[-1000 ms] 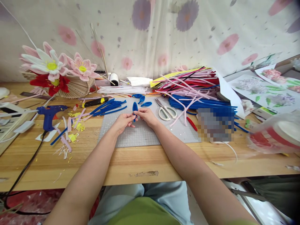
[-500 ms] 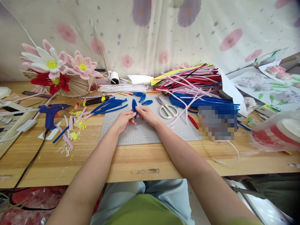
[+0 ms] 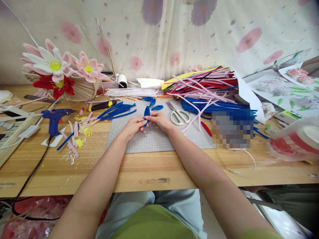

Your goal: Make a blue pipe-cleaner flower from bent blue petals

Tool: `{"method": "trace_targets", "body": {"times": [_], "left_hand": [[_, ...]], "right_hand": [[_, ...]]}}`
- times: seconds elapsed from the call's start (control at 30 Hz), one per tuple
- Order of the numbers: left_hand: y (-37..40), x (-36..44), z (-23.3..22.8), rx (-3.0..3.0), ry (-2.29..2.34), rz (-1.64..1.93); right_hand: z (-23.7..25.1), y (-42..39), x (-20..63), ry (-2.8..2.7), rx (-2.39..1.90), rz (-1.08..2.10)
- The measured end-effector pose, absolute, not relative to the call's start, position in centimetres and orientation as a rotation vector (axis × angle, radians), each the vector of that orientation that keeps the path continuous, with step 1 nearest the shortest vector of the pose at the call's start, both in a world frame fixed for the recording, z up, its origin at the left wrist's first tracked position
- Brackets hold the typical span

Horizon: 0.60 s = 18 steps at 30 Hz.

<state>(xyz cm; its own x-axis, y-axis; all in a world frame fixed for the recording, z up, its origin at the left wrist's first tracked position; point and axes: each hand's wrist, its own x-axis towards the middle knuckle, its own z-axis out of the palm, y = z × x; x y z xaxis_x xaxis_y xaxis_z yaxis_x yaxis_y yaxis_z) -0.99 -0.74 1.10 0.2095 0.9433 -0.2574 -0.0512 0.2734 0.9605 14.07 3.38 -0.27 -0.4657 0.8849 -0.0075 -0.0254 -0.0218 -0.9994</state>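
Both hands meet over the grey cutting mat (image 3: 149,141). My left hand (image 3: 133,127) and my right hand (image 3: 159,120) pinch a small blue petal-shaped loop of pipe cleaner (image 3: 147,113) between their fingertips, holding it upright. Three more blue petals (image 3: 151,101) lie on the mat just beyond it. A bundle of cut blue pipe cleaners (image 3: 116,111) lies to the left of my hands. White-handled scissors (image 3: 178,114) rest on the mat to the right.
A blue glue gun (image 3: 55,119) with a black cord lies at left among pink and yellow scraps. Finished pink, white and red flowers (image 3: 58,71) stand on a woven fan at back left. A heap of pink, red and blue pipe cleaners (image 3: 209,94) fills the back right.
The blue petal and both hands have shifted slightly to the right. The fingers keep working on the petal's base.
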Motion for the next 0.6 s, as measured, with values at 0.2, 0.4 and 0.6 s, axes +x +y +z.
{"method": "trace_targets", "body": {"times": [0.2,0.4,0.6], "left_hand": [[-0.7,0.3,0.1,1.163,1.326,1.025],[-1.2,0.4,-0.2,1.772,1.739,0.963],[-1.5,-0.1,0.3,1.897,1.753,0.914]], "right_hand": [[-0.7,3.6,13.2,-1.34,-1.093,1.434],[-0.7,3.7,12.9,-1.324,-1.228,1.369],[-0.8,3.9,13.1,-1.344,-1.222,1.398]]}}
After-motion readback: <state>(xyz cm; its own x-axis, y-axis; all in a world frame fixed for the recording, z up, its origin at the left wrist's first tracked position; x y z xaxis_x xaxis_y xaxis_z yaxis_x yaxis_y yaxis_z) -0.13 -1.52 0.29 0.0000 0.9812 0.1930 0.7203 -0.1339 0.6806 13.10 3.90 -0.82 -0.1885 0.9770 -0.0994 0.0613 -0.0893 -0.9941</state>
